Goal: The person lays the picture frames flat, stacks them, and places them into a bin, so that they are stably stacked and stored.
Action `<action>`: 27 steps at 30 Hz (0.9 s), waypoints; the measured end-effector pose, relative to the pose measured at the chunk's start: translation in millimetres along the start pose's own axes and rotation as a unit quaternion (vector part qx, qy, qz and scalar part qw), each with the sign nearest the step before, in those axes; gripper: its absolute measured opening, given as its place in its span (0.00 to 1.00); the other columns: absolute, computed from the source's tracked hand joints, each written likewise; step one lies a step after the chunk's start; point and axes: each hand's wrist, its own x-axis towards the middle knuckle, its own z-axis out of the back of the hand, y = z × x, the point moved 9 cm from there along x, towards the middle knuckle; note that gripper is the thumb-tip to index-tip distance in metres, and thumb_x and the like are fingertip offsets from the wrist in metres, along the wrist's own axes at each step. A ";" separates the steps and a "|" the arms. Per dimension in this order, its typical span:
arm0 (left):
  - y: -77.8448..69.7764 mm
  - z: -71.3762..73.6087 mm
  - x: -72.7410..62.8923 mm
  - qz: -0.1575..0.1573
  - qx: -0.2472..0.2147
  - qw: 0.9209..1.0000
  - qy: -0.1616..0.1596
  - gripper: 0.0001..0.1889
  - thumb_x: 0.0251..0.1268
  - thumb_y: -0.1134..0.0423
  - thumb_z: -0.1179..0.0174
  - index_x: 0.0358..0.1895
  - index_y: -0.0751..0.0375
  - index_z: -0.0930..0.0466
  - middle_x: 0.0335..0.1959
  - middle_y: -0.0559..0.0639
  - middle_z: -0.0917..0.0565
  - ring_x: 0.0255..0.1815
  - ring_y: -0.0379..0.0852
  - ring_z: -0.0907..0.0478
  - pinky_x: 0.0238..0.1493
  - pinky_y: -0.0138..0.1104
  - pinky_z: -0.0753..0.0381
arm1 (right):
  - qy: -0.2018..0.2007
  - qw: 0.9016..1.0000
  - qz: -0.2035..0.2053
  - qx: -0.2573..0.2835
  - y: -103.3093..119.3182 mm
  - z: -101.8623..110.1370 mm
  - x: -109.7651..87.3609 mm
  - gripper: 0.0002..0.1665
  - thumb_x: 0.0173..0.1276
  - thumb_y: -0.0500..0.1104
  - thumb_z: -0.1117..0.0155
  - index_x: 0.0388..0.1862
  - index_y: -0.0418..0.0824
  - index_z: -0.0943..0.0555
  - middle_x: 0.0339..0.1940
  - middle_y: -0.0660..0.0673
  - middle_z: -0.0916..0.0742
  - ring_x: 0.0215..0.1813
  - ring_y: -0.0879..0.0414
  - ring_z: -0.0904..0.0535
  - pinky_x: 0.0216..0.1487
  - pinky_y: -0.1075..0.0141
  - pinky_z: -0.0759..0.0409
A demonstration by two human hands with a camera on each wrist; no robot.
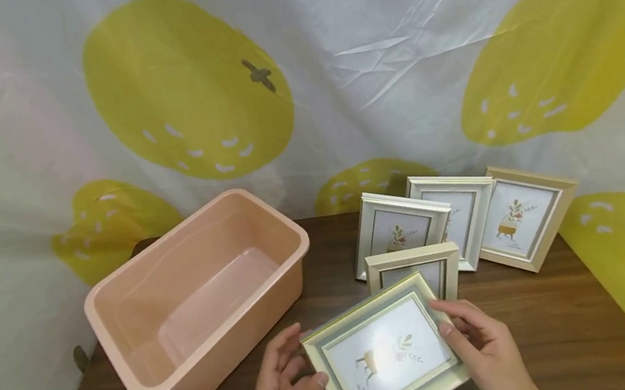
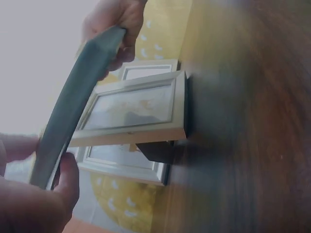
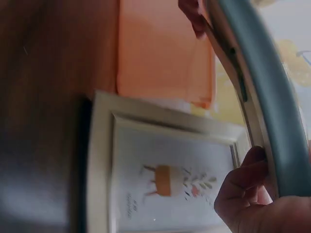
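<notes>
Picture frame [image 1: 388, 358] sits between both hands, picture side up and tilted, right of the pink bin [image 1: 265, 331]. Left hand [image 1: 285, 383] pinches one edge, right hand [image 1: 492, 348] the opposite, fingers closed on the border. Best handling, I judge: thumbs off the glossy picture, pinches even, clearance from the nearest standing frame [image 1: 412, 255], likely easy to topple.

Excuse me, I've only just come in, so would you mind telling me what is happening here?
A person is holding a picture frame by its edges, left hand on one side and right hand on the other. Four more frames stand on the wooden table beyond it, and a pink bin sits to the left.
</notes>
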 end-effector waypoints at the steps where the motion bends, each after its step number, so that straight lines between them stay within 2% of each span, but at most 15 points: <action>1: -0.8 1.9 -1.4 -0.010 -0.001 1.000 -0.013 0.37 0.64 0.78 0.32 0.75 0.64 0.36 0.70 0.52 0.25 0.56 0.39 0.18 0.50 0.34 0.10 | -0.005 1.000 -0.012 -0.004 -2.0 -1.1 -3.8 0.20 0.75 0.23 0.42 0.64 0.27 0.19 0.49 0.55 0.13 0.38 0.62 0.13 0.31 0.64 0.12; 5: -3.6 6.9 -3.9 -0.047 -0.006 0.998 -0.029 0.30 0.65 0.80 0.34 0.70 0.72 0.31 0.64 0.40 0.18 0.52 0.39 0.14 0.49 0.34 0.10 | -0.009 0.998 -0.066 -0.013 -11.4 -2.7 -17.7 0.21 0.74 0.26 0.37 0.64 0.31 0.19 0.45 0.55 0.10 0.36 0.61 0.12 0.30 0.61 0.11; 8: -3.6 12.4 -3.3 -0.055 -0.002 0.998 -0.036 0.27 0.64 0.81 0.34 0.67 0.76 0.27 0.63 0.36 0.16 0.52 0.39 0.13 0.49 0.33 0.10 | 0.013 0.998 -0.068 -0.014 -16.5 -4.9 -22.0 0.22 0.74 0.26 0.37 0.65 0.32 0.19 0.42 0.52 0.08 0.38 0.60 0.10 0.32 0.60 0.10; 12: 2.9 22.2 -0.9 -0.010 0.023 0.998 -0.051 0.27 0.64 0.77 0.32 0.68 0.75 0.24 0.63 0.38 0.16 0.52 0.39 0.13 0.49 0.31 0.10 | 0.038 0.998 -0.033 -0.040 -21.7 -8.8 -23.8 0.22 0.72 0.25 0.35 0.63 0.33 0.17 0.40 0.52 0.08 0.38 0.62 0.11 0.34 0.62 0.10; 16: 11.4 32.4 0.4 0.060 0.044 0.995 -0.060 0.30 0.63 0.73 0.28 0.70 0.68 0.22 0.70 0.53 0.20 0.52 0.40 0.14 0.51 0.31 0.11 | 0.052 0.996 -0.007 -0.065 -26.1 -13.4 -25.7 0.22 0.69 0.25 0.32 0.60 0.37 0.14 0.37 0.52 0.10 0.35 0.64 0.13 0.32 0.65 0.12; 19: 15.7 39.1 0.3 0.096 0.055 0.992 -0.056 0.31 0.64 0.70 0.27 0.71 0.63 0.22 0.74 0.64 0.25 0.52 0.41 0.14 0.52 0.31 0.12 | 0.073 0.995 -0.014 -0.063 -32.1 -18.6 -26.6 0.22 0.69 0.27 0.30 0.60 0.39 0.14 0.35 0.51 0.11 0.34 0.64 0.15 0.31 0.64 0.12; 23: 21.5 44.9 1.0 0.115 0.065 0.991 -0.035 0.32 0.65 0.67 0.27 0.72 0.64 0.24 0.74 0.67 0.26 0.52 0.41 0.13 0.53 0.30 0.13 | 0.114 0.992 -0.037 -0.045 -42.3 -24.9 -28.4 0.19 0.70 0.29 0.30 0.58 0.41 0.14 0.34 0.53 0.10 0.31 0.66 0.16 0.27 0.64 0.14; 27: 31.6 47.7 1.8 0.119 0.070 0.990 -0.006 0.33 0.66 0.66 0.28 0.73 0.69 0.27 0.70 0.72 0.23 0.51 0.40 0.12 0.54 0.30 0.13 | 0.166 0.985 -0.036 -0.020 -49.8 -30.6 -31.2 0.19 0.71 0.29 0.32 0.58 0.40 0.15 0.32 0.50 0.10 0.28 0.70 0.19 0.23 0.64 0.16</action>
